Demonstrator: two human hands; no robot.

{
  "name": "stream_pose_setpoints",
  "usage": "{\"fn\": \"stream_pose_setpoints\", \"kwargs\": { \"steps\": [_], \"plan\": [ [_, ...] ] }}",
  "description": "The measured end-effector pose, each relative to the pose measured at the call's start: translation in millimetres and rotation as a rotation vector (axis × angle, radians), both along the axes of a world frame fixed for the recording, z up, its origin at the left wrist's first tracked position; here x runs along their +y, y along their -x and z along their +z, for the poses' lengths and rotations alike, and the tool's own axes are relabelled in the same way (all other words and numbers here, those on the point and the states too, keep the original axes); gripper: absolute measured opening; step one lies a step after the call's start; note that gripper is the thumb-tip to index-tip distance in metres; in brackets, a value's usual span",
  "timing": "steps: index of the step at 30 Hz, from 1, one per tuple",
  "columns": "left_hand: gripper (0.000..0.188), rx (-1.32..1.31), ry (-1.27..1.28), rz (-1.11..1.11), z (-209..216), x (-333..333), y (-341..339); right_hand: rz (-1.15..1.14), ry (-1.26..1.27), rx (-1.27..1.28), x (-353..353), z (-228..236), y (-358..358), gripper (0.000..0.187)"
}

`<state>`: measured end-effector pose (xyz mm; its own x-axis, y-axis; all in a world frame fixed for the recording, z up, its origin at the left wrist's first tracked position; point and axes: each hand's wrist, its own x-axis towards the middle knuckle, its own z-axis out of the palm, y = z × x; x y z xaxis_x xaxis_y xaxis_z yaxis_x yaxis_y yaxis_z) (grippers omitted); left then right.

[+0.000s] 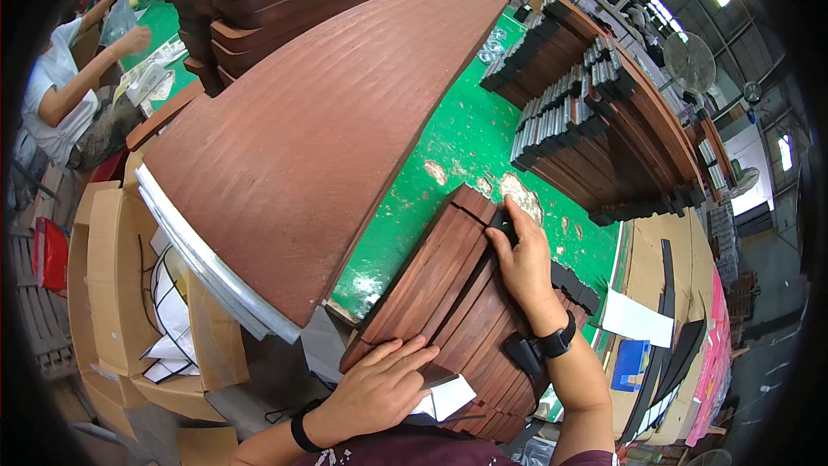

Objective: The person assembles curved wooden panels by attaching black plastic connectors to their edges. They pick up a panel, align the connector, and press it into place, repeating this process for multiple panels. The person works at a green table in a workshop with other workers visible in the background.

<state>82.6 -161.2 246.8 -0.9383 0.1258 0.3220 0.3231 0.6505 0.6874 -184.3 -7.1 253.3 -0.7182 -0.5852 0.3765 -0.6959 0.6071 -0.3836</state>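
Observation:
A stack of reddish-brown wooden slats (423,285) lies before me on the green worktable. My left hand (379,393) rests on the near end of the slats, fingers stretched out, beside a small white paper piece (450,397). At the far end, my right hand (528,263) has its thumb and fingers around a small black end piece (503,221) on one slat; part of that piece is hidden by the fingers. More black end pieces (576,286) show along the stack's far edge to the right.
Large curved brown panels (319,121) cover the left of the green table (457,138). Stacked slats with black and silvery ends (561,112) stand at right. An open cardboard box (112,293) is at lower left, a blue holder (630,365) at right. Another person (65,91) works at far left.

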Motion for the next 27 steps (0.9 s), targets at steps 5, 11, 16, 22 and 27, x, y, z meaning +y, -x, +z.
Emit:
{"fn": "stream_pose_setpoints", "kwargs": {
  "steps": [5,11,16,22,27],
  "plan": [
    [0.023,-0.021,0.032,-0.027,-0.6,-0.6,-1.6,0.009,0.0,-0.043,5.5,2.7,2.0,0.053],
    [0.022,-0.028,0.022,-0.022,-3.4,0.3,-1.4,-0.044,0.045,-0.124,-0.3,8.6,-1.6,0.043],
    [0.023,-0.032,0.021,-0.022,-1.1,-0.3,-1.1,-0.039,0.108,-0.201,2.2,6.3,2.9,0.041],
    [0.024,-0.008,0.002,0.004,-1.0,0.5,0.7,-0.028,0.079,-0.202,-1.4,15.0,1.6,0.037],
    [0.024,-0.043,-0.003,-0.02,0.0,-0.3,1.3,-0.01,0.082,-0.169,-1.1,14.8,4.0,0.036]
  ]
}}
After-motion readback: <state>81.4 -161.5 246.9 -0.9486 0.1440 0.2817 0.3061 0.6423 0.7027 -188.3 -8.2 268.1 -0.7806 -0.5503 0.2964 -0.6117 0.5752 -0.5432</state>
